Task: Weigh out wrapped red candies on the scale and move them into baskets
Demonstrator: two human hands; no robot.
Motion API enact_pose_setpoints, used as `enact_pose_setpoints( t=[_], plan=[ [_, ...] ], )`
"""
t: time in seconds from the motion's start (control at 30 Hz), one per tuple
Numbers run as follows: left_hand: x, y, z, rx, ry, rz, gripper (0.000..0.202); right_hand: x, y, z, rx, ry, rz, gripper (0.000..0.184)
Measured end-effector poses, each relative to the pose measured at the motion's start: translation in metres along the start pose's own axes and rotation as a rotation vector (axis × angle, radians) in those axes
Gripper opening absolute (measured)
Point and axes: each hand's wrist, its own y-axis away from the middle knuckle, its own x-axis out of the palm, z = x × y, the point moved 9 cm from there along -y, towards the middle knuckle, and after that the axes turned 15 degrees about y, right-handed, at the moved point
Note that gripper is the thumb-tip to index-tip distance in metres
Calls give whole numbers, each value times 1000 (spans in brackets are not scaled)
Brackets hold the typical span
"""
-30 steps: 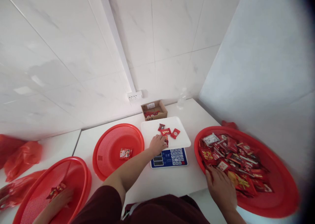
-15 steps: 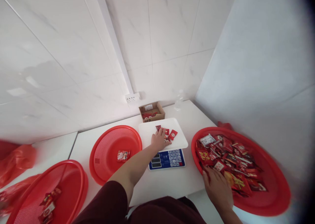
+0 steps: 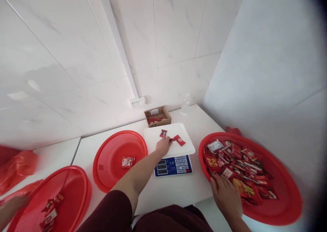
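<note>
My left hand [image 3: 163,146] reaches onto the white platform of a scale [image 3: 155,136], fingers curled and pinching a small red candy packet [image 3: 171,139]. Two more red packets [image 3: 180,140] lie on the platform just beyond it. My right hand [image 3: 226,198] rests flat, fingers apart, on the near left edge of a large red basin [image 3: 283,211] heaped with several red candy packets [image 3: 237,164]. It touches the packets without gripping one.
A red mesh basket [image 3: 112,147] left of the scale holds one packet [image 3: 127,161]. Another red basket [image 3: 74,181] at the lower left holds a few packets; another person's hand [image 3: 11,206] is beside it. A cardboard box [image 3: 157,116], a clear bottle [image 3: 185,106] and red bags [image 3: 17,167] stand around.
My left hand has pulled back slightly on the scale platform, drawing a packet with it; fewer packets show there. The other person's hand left the lower-left basket. My right hand barely moved.
</note>
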Motion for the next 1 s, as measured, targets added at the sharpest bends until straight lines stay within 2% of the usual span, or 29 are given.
enact_pose_setpoints(
  t=[0.13, 0.27, 0.37, 0.47, 0.57, 0.67, 0.77, 0.87, 0.93, 1.0],
  plan=[
    [-46, 18, 23, -11, 96, -138, 26, -2, -1, 1, 20, -4, 49, 49],
    [-105, 64, 78, -128, 210, -341, 31, -5, -1, 2, 22, -10, 47, 53],
    [-133, 100, 120, -224, 62, -419, 36, -6, -1, 3, 10, -7, 29, 55],
    [-146, 119, 131, -172, -123, -549, 37, -5, -1, 3, 4, -1, 33, 54],
    [-130, 109, 112, -8, -114, -592, 43, -1, -1, 2, 1, -4, 64, 53],
    [-93, 71, 75, 126, 24, -469, 49, 1, -1, 1, 4, -8, 90, 53],
    [-52, 23, 40, 104, 145, -295, 64, 1, -1, 1, 8, -8, 88, 53],
    [-19, -16, 19, -39, 143, -156, 79, 0, 0, 1, 15, -4, 66, 54],
    [3, -31, 4, -70, 87, -50, 83, 1, 0, 1, 19, -5, 54, 54],
    [25, -36, -15, 5, 7, 63, 80, 2, 1, 0, 24, -12, 45, 52]
  ],
)
